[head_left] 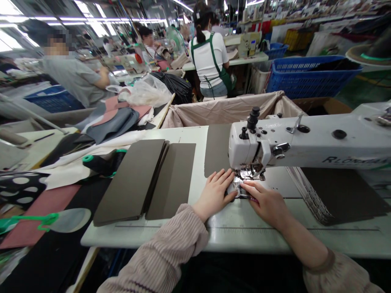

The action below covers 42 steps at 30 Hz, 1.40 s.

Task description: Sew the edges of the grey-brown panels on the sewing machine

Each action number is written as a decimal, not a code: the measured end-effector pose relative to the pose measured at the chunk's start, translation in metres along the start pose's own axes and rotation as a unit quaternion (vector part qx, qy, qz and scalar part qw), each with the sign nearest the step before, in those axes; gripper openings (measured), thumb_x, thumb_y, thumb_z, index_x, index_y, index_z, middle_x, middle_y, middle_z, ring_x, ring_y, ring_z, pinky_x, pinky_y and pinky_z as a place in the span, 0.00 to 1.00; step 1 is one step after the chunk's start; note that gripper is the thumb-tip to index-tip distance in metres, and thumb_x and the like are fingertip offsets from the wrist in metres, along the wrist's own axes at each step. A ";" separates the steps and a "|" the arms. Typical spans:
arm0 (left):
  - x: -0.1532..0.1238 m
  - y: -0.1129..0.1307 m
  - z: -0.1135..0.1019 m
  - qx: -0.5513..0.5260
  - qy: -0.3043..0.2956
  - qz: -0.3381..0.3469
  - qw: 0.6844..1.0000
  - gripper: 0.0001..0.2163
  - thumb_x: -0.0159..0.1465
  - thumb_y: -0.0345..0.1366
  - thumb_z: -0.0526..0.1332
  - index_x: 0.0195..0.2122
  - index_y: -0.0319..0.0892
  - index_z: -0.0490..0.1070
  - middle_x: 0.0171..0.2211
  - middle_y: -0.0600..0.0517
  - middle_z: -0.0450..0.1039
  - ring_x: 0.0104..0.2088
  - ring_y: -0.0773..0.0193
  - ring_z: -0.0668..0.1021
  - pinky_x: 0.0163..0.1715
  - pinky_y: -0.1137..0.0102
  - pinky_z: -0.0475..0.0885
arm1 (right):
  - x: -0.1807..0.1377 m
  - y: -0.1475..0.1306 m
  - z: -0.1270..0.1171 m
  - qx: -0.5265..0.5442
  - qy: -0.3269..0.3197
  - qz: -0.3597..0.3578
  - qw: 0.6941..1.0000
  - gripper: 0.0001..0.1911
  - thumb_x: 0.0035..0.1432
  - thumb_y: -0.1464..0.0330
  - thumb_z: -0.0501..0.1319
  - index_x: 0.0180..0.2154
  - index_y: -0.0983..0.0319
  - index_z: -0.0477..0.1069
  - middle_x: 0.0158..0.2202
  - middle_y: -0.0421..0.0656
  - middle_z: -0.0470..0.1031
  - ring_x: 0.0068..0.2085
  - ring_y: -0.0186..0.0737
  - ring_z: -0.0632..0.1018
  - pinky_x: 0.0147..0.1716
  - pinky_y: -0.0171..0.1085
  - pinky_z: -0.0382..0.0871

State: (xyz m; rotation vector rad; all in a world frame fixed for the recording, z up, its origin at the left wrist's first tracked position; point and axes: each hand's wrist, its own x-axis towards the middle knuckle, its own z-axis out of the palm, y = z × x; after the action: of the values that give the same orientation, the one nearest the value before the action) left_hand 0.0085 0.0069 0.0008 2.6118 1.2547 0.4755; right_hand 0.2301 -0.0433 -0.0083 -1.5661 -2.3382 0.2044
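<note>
A white sewing machine [305,140] reaches in from the right, its metal presser foot area [246,175] low over the bed. My left hand [215,193] lies flat just left of the needle area, fingers stretched out over the near edge of a grey-brown panel [217,148]. On the other side, my right hand [270,201] has its index finger extended toward the foot, the other fingers curled in. A small purplish thing shows under those curled fingers; its kind is mostly hidden. Stacked grey-brown panels [132,179] lie left, and another panel pile [345,195] lies right under the machine arm.
Black thread cones [99,163], pink and dark fabric pieces [114,118] and a green-handled tool [71,219] lie left of the table [195,234]. A cloth-lined bin [214,112] stands behind. Beyond are a blue crate [311,77] and several co-workers.
</note>
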 end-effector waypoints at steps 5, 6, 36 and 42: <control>0.000 0.000 0.001 0.006 -0.005 -0.001 1.000 0.29 0.69 0.49 0.56 0.68 0.47 0.52 0.68 0.51 0.53 0.67 0.52 0.57 0.66 0.54 0.52 | 0.000 0.000 0.000 -0.005 -0.007 0.006 1.000 0.27 0.61 0.73 0.55 0.62 0.54 0.62 0.62 0.41 0.66 0.51 0.44 0.76 0.47 0.43 0.73; 0.001 -0.001 0.001 0.006 -0.006 -0.002 1.000 0.29 0.69 0.49 0.56 0.68 0.47 0.52 0.68 0.51 0.53 0.67 0.53 0.57 0.66 0.54 0.51 | 0.000 0.000 0.000 -0.005 -0.006 0.006 1.000 0.27 0.61 0.73 0.55 0.62 0.54 0.62 0.62 0.41 0.66 0.52 0.44 0.76 0.47 0.42 0.73; -0.049 0.040 -0.006 0.046 0.050 -0.049 0.997 0.39 0.60 0.62 0.57 0.63 0.37 0.60 0.55 0.38 0.68 0.60 0.42 0.68 0.63 0.46 0.52 | -0.003 -0.005 -0.008 0.001 0.032 -0.002 0.999 0.21 0.62 0.71 0.54 0.57 0.58 0.67 0.55 0.47 0.72 0.48 0.45 0.77 0.43 0.40 0.72; -0.156 0.073 -0.015 0.094 -0.042 0.008 0.995 0.31 0.63 0.32 0.61 0.67 0.48 0.55 0.65 0.47 0.61 0.63 0.49 0.65 0.60 0.56 0.64 | -0.010 -0.018 -0.017 0.017 -0.010 -0.052 0.998 0.27 0.60 0.71 0.56 0.60 0.54 0.64 0.60 0.43 0.69 0.50 0.44 0.77 0.45 0.41 0.71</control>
State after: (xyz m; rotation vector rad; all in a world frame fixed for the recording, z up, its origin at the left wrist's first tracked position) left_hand -0.0357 -0.1601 0.0072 2.7649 1.3101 0.2579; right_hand 0.2239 -0.0600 0.0112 -1.4276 -2.4113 0.2339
